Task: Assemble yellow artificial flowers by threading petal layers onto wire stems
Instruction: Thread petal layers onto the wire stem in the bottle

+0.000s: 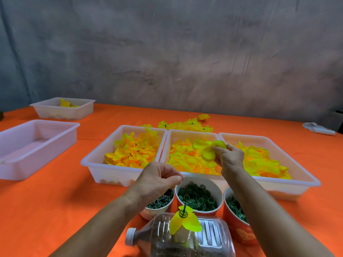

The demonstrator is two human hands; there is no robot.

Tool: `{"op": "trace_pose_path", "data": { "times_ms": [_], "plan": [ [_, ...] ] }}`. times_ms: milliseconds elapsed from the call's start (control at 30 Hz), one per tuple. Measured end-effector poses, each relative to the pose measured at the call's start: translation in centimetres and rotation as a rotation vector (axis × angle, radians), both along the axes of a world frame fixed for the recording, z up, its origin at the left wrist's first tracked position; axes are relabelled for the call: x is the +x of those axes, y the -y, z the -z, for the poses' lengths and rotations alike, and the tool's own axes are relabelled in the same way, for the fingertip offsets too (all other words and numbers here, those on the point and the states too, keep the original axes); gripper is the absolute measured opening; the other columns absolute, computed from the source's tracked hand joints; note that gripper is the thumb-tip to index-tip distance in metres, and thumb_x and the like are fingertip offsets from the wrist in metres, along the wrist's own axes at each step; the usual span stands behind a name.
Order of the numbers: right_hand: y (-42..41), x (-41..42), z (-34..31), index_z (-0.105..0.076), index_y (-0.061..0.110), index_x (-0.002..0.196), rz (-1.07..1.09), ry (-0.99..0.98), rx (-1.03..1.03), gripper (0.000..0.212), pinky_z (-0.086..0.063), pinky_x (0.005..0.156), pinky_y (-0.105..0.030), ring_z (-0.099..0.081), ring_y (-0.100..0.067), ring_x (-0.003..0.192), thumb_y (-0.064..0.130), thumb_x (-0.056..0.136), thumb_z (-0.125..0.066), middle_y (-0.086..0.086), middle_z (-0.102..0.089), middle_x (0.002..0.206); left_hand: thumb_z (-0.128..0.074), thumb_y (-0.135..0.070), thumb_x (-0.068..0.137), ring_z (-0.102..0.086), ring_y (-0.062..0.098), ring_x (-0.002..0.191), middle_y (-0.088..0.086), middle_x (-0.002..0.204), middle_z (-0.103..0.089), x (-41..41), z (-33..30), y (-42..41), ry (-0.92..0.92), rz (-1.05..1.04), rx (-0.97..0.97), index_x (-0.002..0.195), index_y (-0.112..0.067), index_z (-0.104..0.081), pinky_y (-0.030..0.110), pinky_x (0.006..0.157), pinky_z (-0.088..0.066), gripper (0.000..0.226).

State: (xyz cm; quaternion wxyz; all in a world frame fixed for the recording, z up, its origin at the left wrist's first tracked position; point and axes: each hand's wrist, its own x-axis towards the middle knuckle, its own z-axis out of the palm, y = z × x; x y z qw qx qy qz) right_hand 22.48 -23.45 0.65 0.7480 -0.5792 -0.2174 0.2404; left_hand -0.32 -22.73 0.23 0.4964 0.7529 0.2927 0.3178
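Head view: right hand [229,158] pinches a yellow fabric petal layer [209,153] between thumb and fingers, held over the middle white plastic tray of yellow petals [191,133]. Left hand [157,178] hangs above the left paper cup of dark green pegs [161,200], fingertips pinched together; can't tell if anything is between them. Thin dark green wire stem [185,203] stands upright just below the left hand, in front of the middle paper cup of green ring pieces [199,198]. One yellow petal layer and a green ring [182,215] already sit low on the stem. Stem base rests on a clear plastic bottle lying on its side [185,238] on the orange tabletop [46,210]. Held petal is well apart from the stem tip.
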Motion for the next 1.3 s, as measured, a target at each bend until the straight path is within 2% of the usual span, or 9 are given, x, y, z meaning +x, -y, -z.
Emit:
{"op": "trace_pose_path", "data": {
  "times_ms": [167,267,433,600,700,833,967,1133,1300],
  "plan": [
    [0.4,0.0,0.2,-0.058,0.014,0.07,0.0,0.011,0.005,0.022,-0.043,0.038,-0.013,-0.054,-0.006,0.043,-0.002,0.081,-0.067,0.003,-0.058,0.049,-0.067,-0.008,0.085,-0.061,0.003,0.063,-0.003,0.067,-0.069,0.1,0.2,-0.4,0.005,-0.006,-0.012,0.077,-0.013,-0.073,0.018,0.066,-0.048,0.011],
    [0.5,-0.3,0.2,-0.059,0.015,0.071,-0.005,0.036,-0.003,0.02,-0.043,0.043,-0.016,-0.051,0.0,0.035,0.001,0.081,-0.069,0.003,-0.056,0.049,-0.066,-0.008,0.086,-0.061,0.006,0.06,-0.002,0.066,-0.069,0.2,0.0,-0.9,0.023,-0.035,-0.035,0.077,-0.008,-0.072,0.019,0.063,-0.049,0.01],
    [1.0,-1.5,-0.1,-0.063,0.012,0.077,-0.09,0.071,0.045,0.014,-0.048,0.046,-0.016,-0.057,-0.003,0.043,0.001,0.082,-0.068,0.009,-0.061,0.046,-0.066,-0.018,0.087,-0.057,0.012,0.062,0.005,0.074,-0.067,1.3,-1.0,-1.4,0.04,-0.109,-0.044,0.078,-0.01,-0.069,0.03,0.068,-0.048,0.012],
    [1.9,-2.6,-0.6,-0.065,0.012,0.083,-0.187,0.08,0.096,0.014,-0.051,0.071,-0.033,-0.057,-0.017,0.069,-0.002,0.083,-0.065,-0.007,-0.063,0.076,-0.067,-0.024,0.086,-0.057,0.022,0.084,0.006,0.088,-0.06,2.9,-2.0,-1.8,0.068,-0.235,-0.067,0.101,-0.005,-0.065,0.029,0.072,-0.047,0.025],
    [1.8,-2.6,-0.6,-0.063,0.016,0.075,-0.173,0.089,0.077,0.019,-0.049,0.06,-0.027,-0.054,-0.016,0.063,0.0,0.084,-0.065,-0.002,-0.062,0.066,-0.067,-0.027,0.086,-0.059,0.029,0.097,0.014,0.109,-0.059,3.9,-2.5,-2.0,0.03,-0.271,-0.094,0.118,-0.002,-0.058,0.036,0.08,-0.048,0.042],
    [1.2,-2.6,-0.4,-0.064,0.016,0.074,-0.182,0.095,0.037,0.019,-0.049,0.049,-0.02,-0.053,-0.006,0.044,-0.001,0.085,-0.064,0.01,-0.059,0.046,-0.068,-0.034,0.084,-0.062,0.029,0.085,0.017,0.114,-0.06,5.2,-3.3,-2.1,-0.015,-0.252,-0.132,0.127,-0.001,-0.05,0.042,0.077,-0.053,0.057],
    [0.3,-3.0,-0.3,-0.063,0.011,0.074,-0.128,0.162,0.013,0.016,-0.046,0.044,-0.017,-0.052,-0.004,0.04,-0.002,0.084,-0.064,0.009,-0.056,0.045,-0.071,-0.042,0.079,-0.065,0.025,0.072,0.016,0.096,-0.067,6.5,-3.6,-2.6,-0.011,-0.312,-0.198,0.113,-0.001,-0.051,0.032,0.061,-0.052,0.057],
    [-0.5,-3.5,-0.4,-0.065,0.0,0.09,-0.154,0.044,0.007,0.005,-0.047,0.047,-0.018,-0.057,-0.016,0.056,0.0,0.085,-0.064,-0.01,-0.06,0.073,-0.07,0.006,0.078,-0.055,0.014,0.042,0.013,0.068,-0.058,7.4,-3.1,-3.9,0.117,-0.251,-0.498,0.096,-0.002,-0.049,0.021,0.045,-0.045,0.029],
    [-0.6,-3.5,-0.2,-0.06,0.014,0.094,-0.348,-0.061,-0.073,0.02,-0.049,0.058,-0.026,-0.067,-0.017,0.067,0.023,0.081,-0.072,-0.008,-0.07,0.083,-0.068,0.011,0.077,-0.051,0.02,0.054,0.012,0.064,-0.054,8.0,-1.8,-5.4,0.168,-0.36,-0.408,0.074,-0.006,-0.052,0.025,0.052,-0.042,0.024]
  ]
}}
